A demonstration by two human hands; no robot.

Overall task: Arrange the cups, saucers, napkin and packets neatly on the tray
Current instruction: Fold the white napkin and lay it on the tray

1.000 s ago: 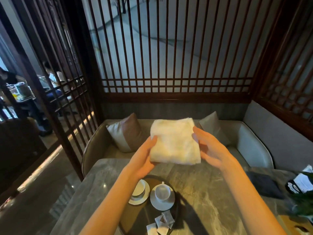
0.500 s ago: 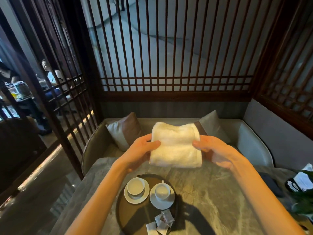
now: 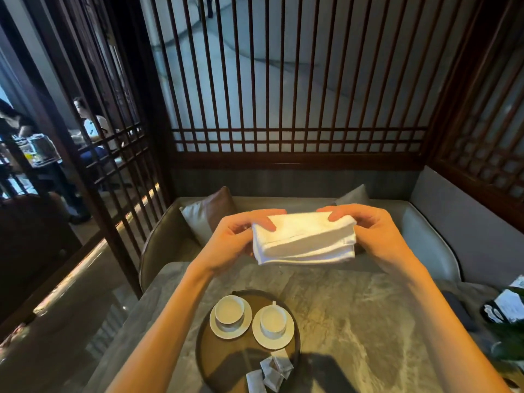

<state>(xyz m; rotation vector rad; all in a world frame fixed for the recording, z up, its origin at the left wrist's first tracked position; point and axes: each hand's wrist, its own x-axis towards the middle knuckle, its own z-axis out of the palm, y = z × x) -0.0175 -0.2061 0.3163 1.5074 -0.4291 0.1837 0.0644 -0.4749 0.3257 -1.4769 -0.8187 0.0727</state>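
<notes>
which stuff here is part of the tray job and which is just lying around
Job: napkin, gripped by left hand and right hand; left cup; right cup; left saucer; right saucer; packets; tray.

Lying about: brown cushion; grey cushion; dark case; plant.

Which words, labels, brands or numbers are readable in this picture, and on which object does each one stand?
No text can be read in this picture.
The packets on the tray: any print is too small to read.
The black-and-white item at the right table edge: its marks are too blurred to read.
The napkin: plain white, no text shows.
</notes>
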